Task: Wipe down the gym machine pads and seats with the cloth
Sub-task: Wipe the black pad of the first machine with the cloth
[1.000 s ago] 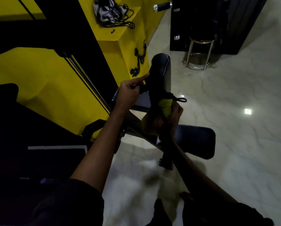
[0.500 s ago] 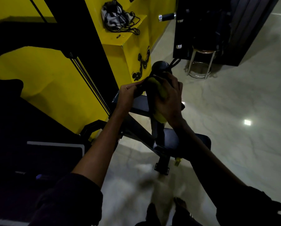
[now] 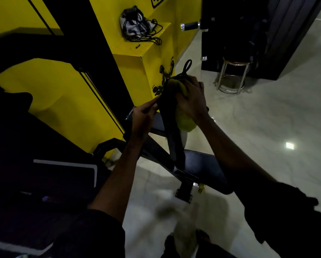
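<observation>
Pad (image 3: 171, 131): dark, narrow, standing upright. Your right hand (image 3: 191, 97) is at the pad's top end, fingers curled over the yellow-green cloth (image 3: 185, 121) and holding it against the pad's right face. The cloth's tail hangs below your palm. Your left hand (image 3: 143, 118) grips the pad's left edge. Seat (image 3: 202, 164) at the pad's foot. Stool (image 3: 232, 77) well beyond the pad, to the right. Bag (image 3: 137, 27) on a ledge (image 3: 156, 47) beyond the pad, to the left.

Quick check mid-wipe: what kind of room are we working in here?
Most likely a gym: a black padded seat and an upright back pad under the yellow-green cloth, thin cables running along a black machine column, and a rubber-gripped handle jutting out behind.
</observation>
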{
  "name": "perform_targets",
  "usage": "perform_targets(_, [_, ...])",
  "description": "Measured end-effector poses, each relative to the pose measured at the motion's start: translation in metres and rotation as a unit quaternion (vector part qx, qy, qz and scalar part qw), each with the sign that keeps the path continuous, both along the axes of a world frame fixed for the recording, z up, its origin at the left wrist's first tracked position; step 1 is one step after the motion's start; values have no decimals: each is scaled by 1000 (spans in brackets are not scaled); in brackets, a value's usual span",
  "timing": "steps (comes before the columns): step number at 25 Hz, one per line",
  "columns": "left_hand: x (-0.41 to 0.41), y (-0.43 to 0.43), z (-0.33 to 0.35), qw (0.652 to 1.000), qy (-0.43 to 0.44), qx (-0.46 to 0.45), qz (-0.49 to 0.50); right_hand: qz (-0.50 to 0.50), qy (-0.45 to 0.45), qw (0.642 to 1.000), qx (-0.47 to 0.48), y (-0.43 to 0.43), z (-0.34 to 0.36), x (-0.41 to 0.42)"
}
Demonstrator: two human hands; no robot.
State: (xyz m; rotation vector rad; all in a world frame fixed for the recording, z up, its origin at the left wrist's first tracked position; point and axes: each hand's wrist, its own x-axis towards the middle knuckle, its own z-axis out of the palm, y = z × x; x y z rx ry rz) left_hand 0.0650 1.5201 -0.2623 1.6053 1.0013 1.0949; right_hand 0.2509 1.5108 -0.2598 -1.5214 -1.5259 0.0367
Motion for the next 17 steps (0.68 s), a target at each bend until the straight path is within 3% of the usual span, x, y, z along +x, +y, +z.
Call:
perform_targets(7, [13,-13,-7,996,7,29,88,51,-9,999,2,6,-11,15])
perform_targets(10, [21,-22,-11,990,53,58,119,26,133,990,-32,9,-4,14])
perform_targets(13, [30,-31,-12,986,88,59,126,33,208,978,-9,-7,-25,2])
perform_targets(15, [33,-39,-18,980,113,47,155,35,254,965,-59,-19,-58,-2])
perform_targets(17, [42,-44,-24,968,148,53,195,13,347,924,-160,-18,-79,4])
